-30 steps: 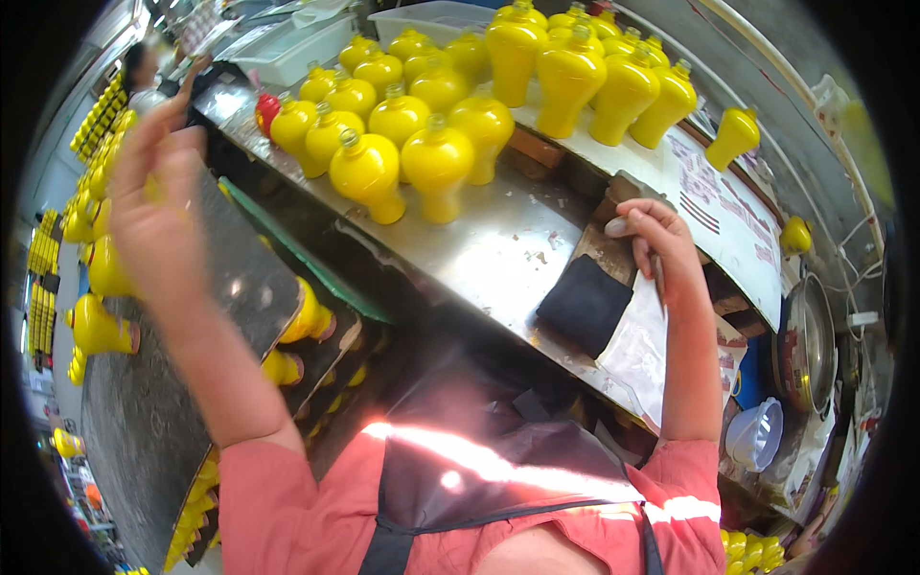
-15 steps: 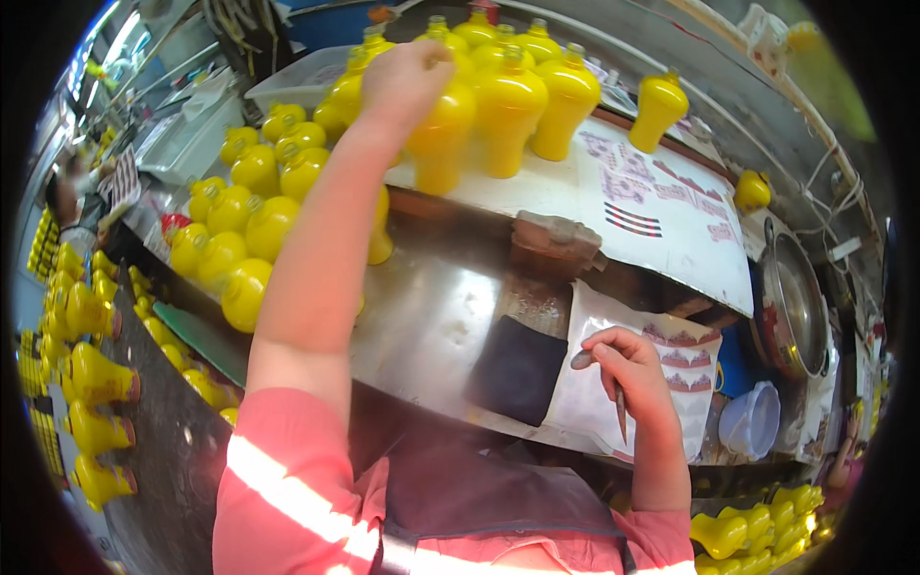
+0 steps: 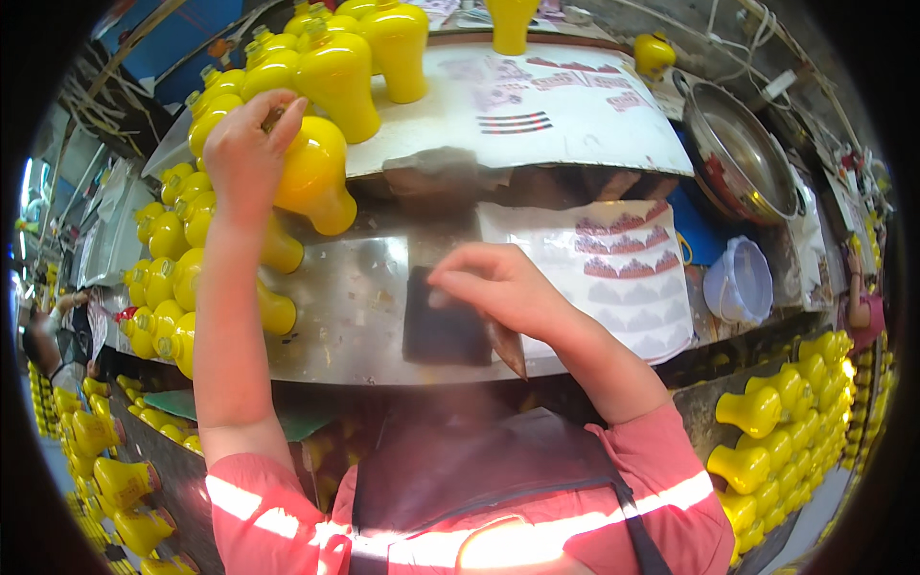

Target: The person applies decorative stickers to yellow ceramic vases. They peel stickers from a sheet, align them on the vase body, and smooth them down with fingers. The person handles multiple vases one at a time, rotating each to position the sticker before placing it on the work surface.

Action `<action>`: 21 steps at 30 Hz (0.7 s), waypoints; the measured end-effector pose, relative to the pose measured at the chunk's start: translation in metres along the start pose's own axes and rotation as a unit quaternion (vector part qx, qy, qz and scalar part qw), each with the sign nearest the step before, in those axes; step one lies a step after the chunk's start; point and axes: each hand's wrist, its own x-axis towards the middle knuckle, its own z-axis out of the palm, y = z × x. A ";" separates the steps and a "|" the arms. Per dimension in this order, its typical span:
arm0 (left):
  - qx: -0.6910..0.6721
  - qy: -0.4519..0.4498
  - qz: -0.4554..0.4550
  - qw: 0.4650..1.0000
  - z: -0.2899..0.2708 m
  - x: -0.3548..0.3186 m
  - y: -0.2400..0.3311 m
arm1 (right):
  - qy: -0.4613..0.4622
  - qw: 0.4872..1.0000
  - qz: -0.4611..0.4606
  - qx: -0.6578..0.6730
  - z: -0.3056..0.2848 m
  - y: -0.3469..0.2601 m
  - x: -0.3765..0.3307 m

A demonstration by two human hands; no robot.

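My left hand [image 3: 251, 149] is closed around the neck of a glossy yellow vase-shaped bottle [image 3: 314, 177]. The bottle tilts, its base pointing down and right, above the steel worktop [image 3: 355, 331]. Curled fingers of my right hand [image 3: 498, 287] grip a slim brown pointed tool [image 3: 506, 347]; its tip points toward me and its other end is hidden by the hand. Beneath that hand lies a dark square cloth pad [image 3: 446, 331]. Right of the pad is a sheet of decals [image 3: 623, 316] with rows of reddish scalloped borders.
More yellow bottles [image 3: 331, 77] stand on a raised white board [image 3: 594, 120] holding cut decals; others lie at left [image 3: 165, 235]. A metal pan [image 3: 738, 144] and a pale bucket [image 3: 740, 283] are at right. Bottle racks [image 3: 767, 460] flank me; a person [image 3: 862, 311] is far right.
My left hand has brought a bottle from the row down toward me. My right hand, still with the pointed tool, has moved left from the decal sheet to the dark pad. The view has shifted.
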 end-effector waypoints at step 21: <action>-0.270 -0.245 -0.243 0.899 0.047 -0.150 0.117 | 0.223 0.971 -0.004 -0.088 0.004 0.066 0.025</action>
